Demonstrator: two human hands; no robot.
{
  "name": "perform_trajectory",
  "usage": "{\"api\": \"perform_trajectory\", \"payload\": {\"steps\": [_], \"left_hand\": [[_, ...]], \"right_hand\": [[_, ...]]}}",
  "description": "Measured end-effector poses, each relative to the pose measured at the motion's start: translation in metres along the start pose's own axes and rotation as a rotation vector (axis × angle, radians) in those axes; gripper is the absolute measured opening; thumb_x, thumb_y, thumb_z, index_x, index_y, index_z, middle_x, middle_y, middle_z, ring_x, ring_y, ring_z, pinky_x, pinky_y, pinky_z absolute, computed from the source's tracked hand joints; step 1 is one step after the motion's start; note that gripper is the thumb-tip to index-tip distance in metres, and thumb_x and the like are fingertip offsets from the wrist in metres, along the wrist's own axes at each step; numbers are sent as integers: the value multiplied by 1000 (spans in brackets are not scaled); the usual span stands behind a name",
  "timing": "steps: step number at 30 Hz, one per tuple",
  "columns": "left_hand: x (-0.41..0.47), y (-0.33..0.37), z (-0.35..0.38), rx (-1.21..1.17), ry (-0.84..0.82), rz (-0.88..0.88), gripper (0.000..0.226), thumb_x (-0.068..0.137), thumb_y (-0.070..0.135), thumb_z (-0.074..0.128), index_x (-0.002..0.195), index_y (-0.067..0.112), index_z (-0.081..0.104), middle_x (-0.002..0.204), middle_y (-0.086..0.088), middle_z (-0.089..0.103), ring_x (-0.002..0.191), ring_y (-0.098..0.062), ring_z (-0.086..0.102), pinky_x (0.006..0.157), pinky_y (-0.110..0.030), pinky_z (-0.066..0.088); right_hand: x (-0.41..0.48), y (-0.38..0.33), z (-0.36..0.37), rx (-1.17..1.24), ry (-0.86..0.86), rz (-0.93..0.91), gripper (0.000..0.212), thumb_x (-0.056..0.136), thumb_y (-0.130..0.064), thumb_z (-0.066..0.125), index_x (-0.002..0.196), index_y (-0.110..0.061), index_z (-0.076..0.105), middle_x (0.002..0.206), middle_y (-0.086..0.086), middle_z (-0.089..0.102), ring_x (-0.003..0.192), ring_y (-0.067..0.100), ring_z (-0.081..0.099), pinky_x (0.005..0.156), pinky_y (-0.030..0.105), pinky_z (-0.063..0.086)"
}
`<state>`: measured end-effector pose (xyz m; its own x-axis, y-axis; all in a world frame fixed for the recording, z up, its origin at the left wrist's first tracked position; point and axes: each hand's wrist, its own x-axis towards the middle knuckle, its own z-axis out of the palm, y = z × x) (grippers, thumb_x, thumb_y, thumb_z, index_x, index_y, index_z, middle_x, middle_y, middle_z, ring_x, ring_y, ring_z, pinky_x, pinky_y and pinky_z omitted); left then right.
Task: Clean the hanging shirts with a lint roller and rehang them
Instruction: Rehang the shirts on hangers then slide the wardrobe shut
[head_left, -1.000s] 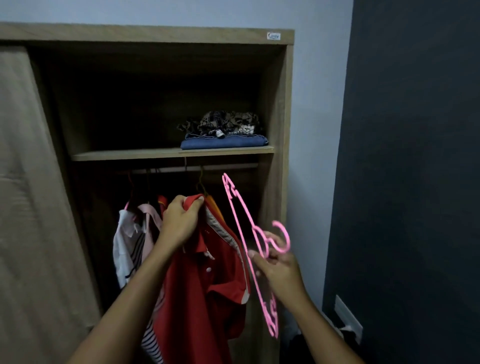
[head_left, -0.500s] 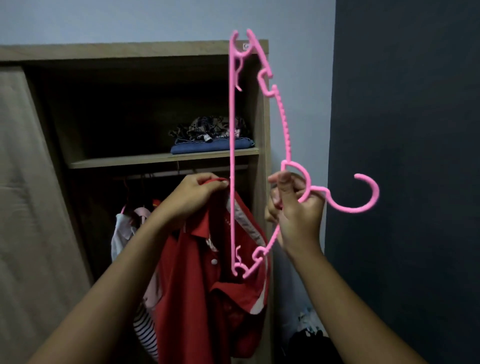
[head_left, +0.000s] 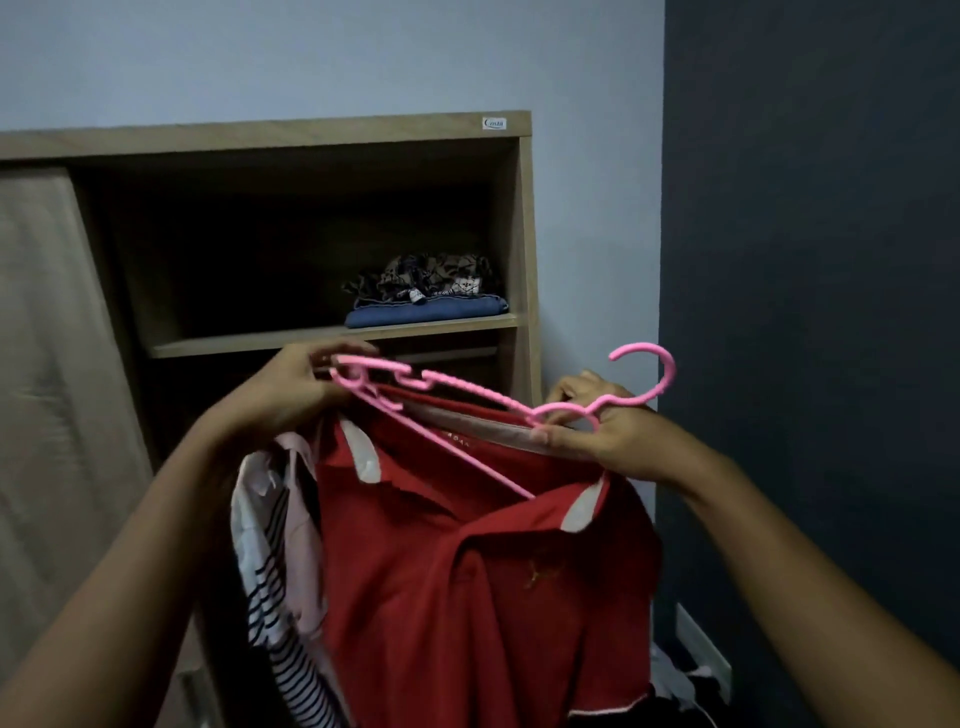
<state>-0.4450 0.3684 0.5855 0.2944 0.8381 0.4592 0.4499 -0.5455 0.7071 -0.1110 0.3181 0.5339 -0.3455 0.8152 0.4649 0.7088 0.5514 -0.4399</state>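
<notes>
— While both hands are up in front of the wardrobe (head_left: 522, 218), where is the red shirt (head_left: 467, 571)?

— It hangs between them, at the open right side of the wardrobe. Its collar is spread open at the top, white trim showing on both collar points. Beside it on the left hang a pink garment (head_left: 298, 493) and a striped shirt (head_left: 280, 623).

— And the pink hanger (head_left: 467, 392)?

— Tilted nearly flat across the collar opening. Its hook curls up at the far right, against the dark wall (head_left: 805, 312). One arm of it runs down into the neck of the shirt.

— What is the left hand (head_left: 291, 389) doing?

— Its grip is closed on the left end of the hanger, together with the shirt's shoulder fabric.

— The right hand (head_left: 608, 431)?

— Its grip is pinched on the hanger neck, just below the hook, with the collar edge under the fingers.

— Anything on the shelf (head_left: 332, 335)?

— Folded clothes (head_left: 426, 299): a blue piece under a patterned one, at the right end, above and behind the hands.
</notes>
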Motion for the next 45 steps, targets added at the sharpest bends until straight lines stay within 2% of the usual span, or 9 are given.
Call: {"api": "perform_trajectory", "payload": {"steps": [10,14,18,24,26,29,35,40,45], "left_hand": [[-3,-26,21,65,132,-140,37,73,0,64,57,22,39,51,4,37,49,-12,34,48,-23,26],[-11,-3,68,-104,-89,-93,44,73,-2,59,55,25,29,51,3,25,44,-10,23,42,-20,19],[-19,0,66,-77,-263,-15,43,82,16,72,55,19,39,54,-9,39,43,-11,37,42,-19,32],[-18,-29,46,180,99,264,41,79,61,63,79,20,67,76,2,68,70,-12,64,66,-26,49],[-14,-46,41,339,-4,215,40,79,67,59,93,31,68,90,8,69,84,-2,64,74,-21,50],[-15,-64,50,429,-179,185,24,94,53,53,80,35,62,77,7,66,73,-1,61,67,-23,44],[-11,-75,64,394,-67,316,40,99,52,37,71,26,48,65,5,53,61,-8,53,61,-29,41],[-6,-54,78,244,-27,375,35,104,31,44,72,18,53,65,4,54,62,-2,50,61,-22,40],[3,-50,80,231,36,339,35,104,36,42,79,21,62,70,11,62,68,0,58,66,-24,44]], "right_hand": [[16,-1,-1,-187,-285,228,34,80,-53,71,84,-19,69,82,-3,66,69,10,57,60,24,43],[34,-8,20,-192,-298,229,32,78,-49,76,87,-18,73,79,-8,65,72,10,58,60,22,43],[41,-5,25,-79,-263,218,32,80,-44,76,91,-14,74,85,2,70,73,12,60,63,25,45],[48,-6,19,-39,-134,140,35,79,-48,75,81,-14,75,84,9,67,67,9,54,61,28,42],[49,-9,20,-40,-98,117,35,80,-46,75,81,-11,74,81,2,64,67,6,54,61,24,42],[53,-14,19,-41,-72,92,35,80,-44,76,77,-10,74,75,-4,61,63,3,54,59,22,42],[55,-16,14,-87,-242,112,33,78,-47,76,79,-14,76,90,10,70,76,23,62,65,26,42],[60,-30,29,-167,-422,116,35,75,-52,77,80,-17,76,82,2,68,70,8,57,69,32,49],[64,-31,29,-99,-286,106,31,73,-52,78,74,-21,76,82,0,71,71,11,62,69,33,50]]}}
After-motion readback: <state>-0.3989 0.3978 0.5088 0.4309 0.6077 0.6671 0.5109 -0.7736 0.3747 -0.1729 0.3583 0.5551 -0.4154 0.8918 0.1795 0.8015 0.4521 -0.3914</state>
